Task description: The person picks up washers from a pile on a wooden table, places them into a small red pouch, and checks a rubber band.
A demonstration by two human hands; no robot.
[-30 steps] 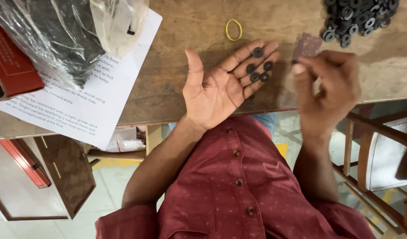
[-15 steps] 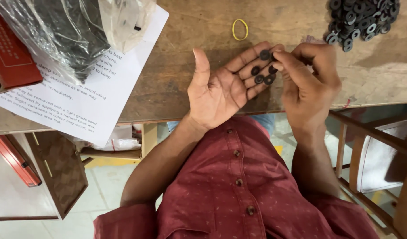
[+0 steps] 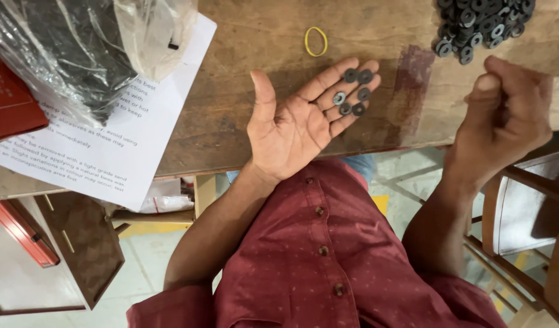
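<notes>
My left hand (image 3: 297,127) lies palm up at the edge of the wooden table (image 3: 243,79), fingers spread flat. Several small black washers (image 3: 353,94) rest on its fingertips. My right hand (image 3: 507,115) hovers to the right of it, curled into a fist, with nothing visible between its fingers. A pile of the same black washers (image 3: 483,24) sits on the table just beyond the right hand. A yellow rubber band (image 3: 316,41) lies on the wood above the left hand.
A printed white sheet (image 3: 109,146) lies at the left under a clear plastic bag of dark parts (image 3: 67,54). A red box (image 3: 9,100) sits at the far left. A wooden chair (image 3: 522,206) stands at the lower right, beside my red shirt.
My right hand reached over to the washers on my left fingers, then drew back to the right and closed into a fist. The left hand stayed palm up.
</notes>
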